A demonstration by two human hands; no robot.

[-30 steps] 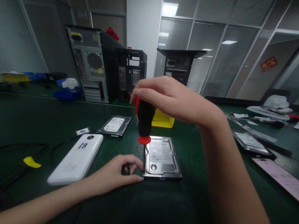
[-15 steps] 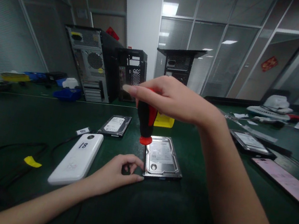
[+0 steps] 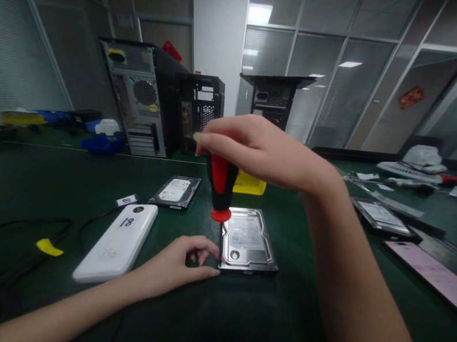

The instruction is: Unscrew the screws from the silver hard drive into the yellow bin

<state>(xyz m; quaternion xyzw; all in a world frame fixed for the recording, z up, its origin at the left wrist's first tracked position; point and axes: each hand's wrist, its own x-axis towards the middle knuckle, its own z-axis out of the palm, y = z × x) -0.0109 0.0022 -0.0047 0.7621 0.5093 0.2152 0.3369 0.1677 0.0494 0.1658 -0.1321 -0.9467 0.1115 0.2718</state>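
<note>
A silver hard drive [image 3: 250, 239] lies flat on the green table in front of me. My left hand [image 3: 192, 255] rests at its near left corner, thumb and forefinger pressed against the edge. Above the drive's left side, my right hand [image 3: 254, 146] is closed over the top of a screwdriver [image 3: 221, 184] with a red and black handle and a red collar. The handle stands nearly upright, tilted slightly; its shaft and tip cannot be made out.
Left of the drive lie a white power bank [image 3: 117, 243] marked 18, a cable and another hard drive [image 3: 175, 191]. A third drive [image 3: 384, 219] and a pink phone [image 3: 438, 279] lie at right. Behind stand computer cases [image 3: 135, 97], a yellow bin [image 3: 249, 184] and a blue bin [image 3: 103, 143].
The screwdriver handle has turned in my right hand, its red stripe now facing differently, and it has shifted slightly left. My left hand and the hard drive have stayed in place.
</note>
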